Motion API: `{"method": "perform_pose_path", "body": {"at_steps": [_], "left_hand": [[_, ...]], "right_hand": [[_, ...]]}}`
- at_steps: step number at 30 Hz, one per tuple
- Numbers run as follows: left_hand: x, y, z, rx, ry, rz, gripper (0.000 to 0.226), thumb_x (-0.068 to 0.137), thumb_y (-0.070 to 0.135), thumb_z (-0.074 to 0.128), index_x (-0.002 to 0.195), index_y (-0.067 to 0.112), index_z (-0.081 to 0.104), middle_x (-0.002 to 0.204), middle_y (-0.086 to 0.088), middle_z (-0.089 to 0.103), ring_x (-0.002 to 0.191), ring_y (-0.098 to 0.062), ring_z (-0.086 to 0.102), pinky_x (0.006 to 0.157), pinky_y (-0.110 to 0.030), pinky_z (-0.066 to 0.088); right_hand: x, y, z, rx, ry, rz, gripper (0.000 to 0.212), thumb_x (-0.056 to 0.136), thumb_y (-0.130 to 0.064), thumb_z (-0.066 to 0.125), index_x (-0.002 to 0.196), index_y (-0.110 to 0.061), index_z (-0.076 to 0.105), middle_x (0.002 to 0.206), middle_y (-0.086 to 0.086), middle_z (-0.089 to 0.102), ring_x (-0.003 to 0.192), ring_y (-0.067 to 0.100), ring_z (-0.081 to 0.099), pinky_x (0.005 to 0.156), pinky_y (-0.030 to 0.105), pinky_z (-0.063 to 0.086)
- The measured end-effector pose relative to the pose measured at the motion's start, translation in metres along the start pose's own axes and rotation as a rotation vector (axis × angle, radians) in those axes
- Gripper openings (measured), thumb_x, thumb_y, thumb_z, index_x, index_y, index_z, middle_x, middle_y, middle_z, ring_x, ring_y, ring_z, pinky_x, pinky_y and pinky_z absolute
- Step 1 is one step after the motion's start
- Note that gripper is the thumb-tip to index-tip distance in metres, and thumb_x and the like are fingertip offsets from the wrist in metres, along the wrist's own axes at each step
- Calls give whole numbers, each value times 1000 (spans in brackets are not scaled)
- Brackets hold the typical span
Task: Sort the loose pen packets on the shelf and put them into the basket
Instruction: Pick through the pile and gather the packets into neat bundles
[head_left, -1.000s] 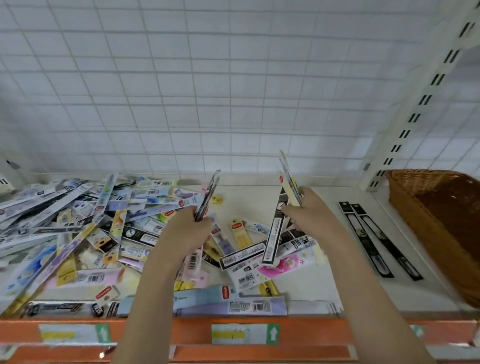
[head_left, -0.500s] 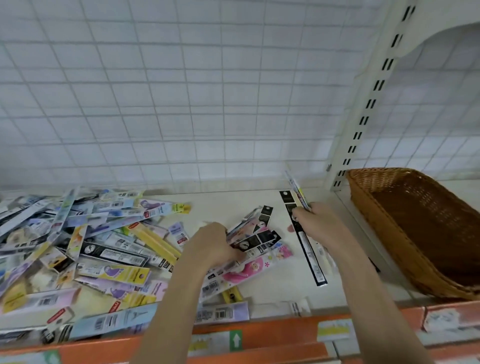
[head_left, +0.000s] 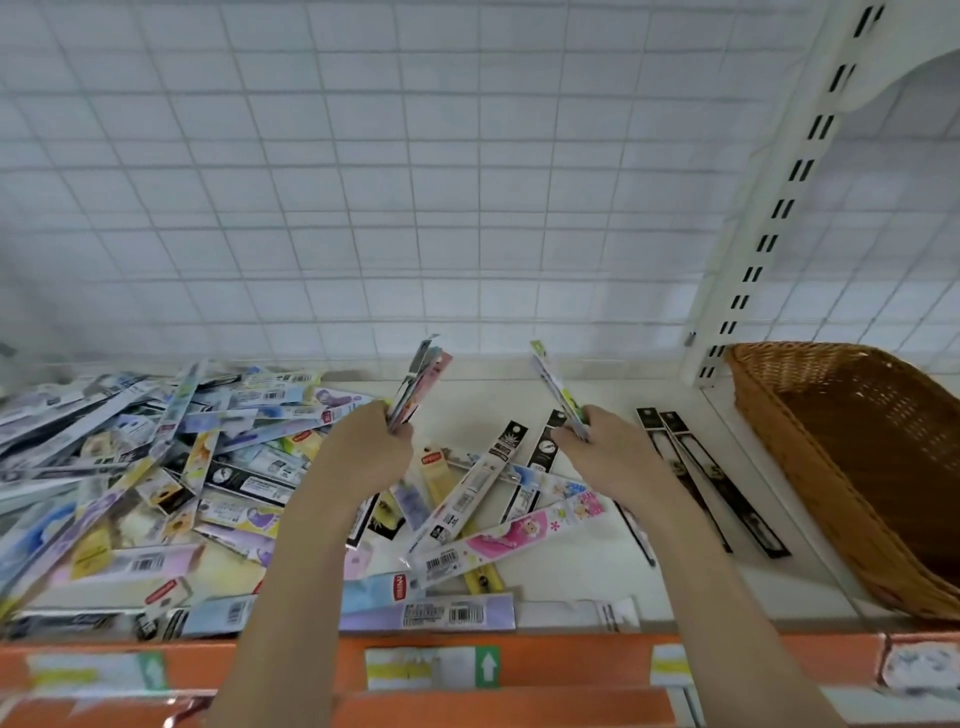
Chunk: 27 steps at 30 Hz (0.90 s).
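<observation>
- The white shelf (head_left: 571, 395) carries a broad heap of loose pen packets (head_left: 156, 478) over its left and middle part; the heap lies below and to the left of both raised hands, touching neither.
- The brown wicker basket (head_left: 852, 467) stands at the right end of the shelf, well apart from the hands, its inside dark.
- Two long black packets (head_left: 722, 488) lie side by side on the shelf between the right hand and the basket.
- The left hand (head_left: 363, 457) has its fingers curled around a small bundle of packets (head_left: 418, 384), which stands upright above the fist; half a second ago this hand was down on the heap, and it has since lifted clear.
- The right hand (head_left: 613, 452) pinches a slim packet with a green and white card (head_left: 558, 389), tilted up and leftward out of the fingers, much as before.
- The packets are narrow, flat strips, mostly pastel blue, purple, yellow and pink, some black, many with barcodes.
</observation>
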<state>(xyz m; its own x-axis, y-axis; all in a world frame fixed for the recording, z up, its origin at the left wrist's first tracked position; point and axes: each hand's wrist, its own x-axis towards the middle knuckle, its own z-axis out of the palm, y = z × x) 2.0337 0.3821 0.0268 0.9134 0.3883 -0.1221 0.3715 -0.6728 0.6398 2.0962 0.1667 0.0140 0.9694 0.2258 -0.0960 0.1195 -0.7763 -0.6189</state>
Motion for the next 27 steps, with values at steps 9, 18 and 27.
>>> {"method": "perform_pose_path", "body": {"at_steps": [9,18,27], "left_hand": [[-13,17,39,118,-141,-11,46,71,52,71,76,11,52,64,0,54,56,-17,52,52,-26,41],[-7,3,26,133,-98,-40,17,86,18,52,71,11,51,60,-1,49,50,-15,47,45,-21,35],[-14,-25,-9,-4,17,-33,25,94,26,43,98,7,58,94,-17,70,55,-20,45,52,-26,36]], "right_hand": [[-9,3,8,-24,-56,43,15,87,-23,53,84,-8,56,71,5,58,59,21,54,52,27,38],[-30,-2,6,28,-251,-55,7,84,-25,60,81,-19,60,56,-7,59,55,5,56,54,22,38],[-34,-21,27,42,-341,11,24,87,-29,60,77,-8,65,66,2,72,43,-1,55,47,14,42]]}}
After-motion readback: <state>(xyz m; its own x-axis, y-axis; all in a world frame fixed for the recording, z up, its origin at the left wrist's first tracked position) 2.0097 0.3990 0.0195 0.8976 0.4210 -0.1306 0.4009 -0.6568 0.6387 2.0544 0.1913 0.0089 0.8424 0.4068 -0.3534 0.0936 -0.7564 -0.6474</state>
